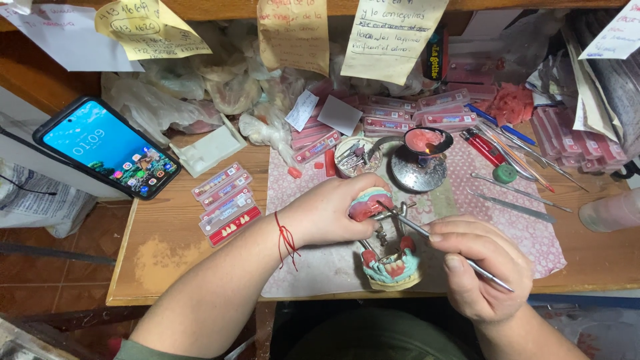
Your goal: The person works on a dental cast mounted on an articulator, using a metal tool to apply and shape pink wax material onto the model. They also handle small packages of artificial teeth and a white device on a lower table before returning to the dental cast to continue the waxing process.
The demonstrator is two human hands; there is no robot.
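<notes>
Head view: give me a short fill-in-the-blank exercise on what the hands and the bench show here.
1. The left hand steadies the pink wax upper part of a dental model on a hinged metal ____.
2. The right hand holds a thin metal ____ with its tip at the wax.
3. At the left edge of the wooden bench lies a ____ with its screen lit.

Missing words: frame; instrument; phone

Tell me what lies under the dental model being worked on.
Under the dental model lies a pink patterned mat on the wooden bench. The left hand covers the mat beside it; the model's base hides its own contact patch.
</notes>
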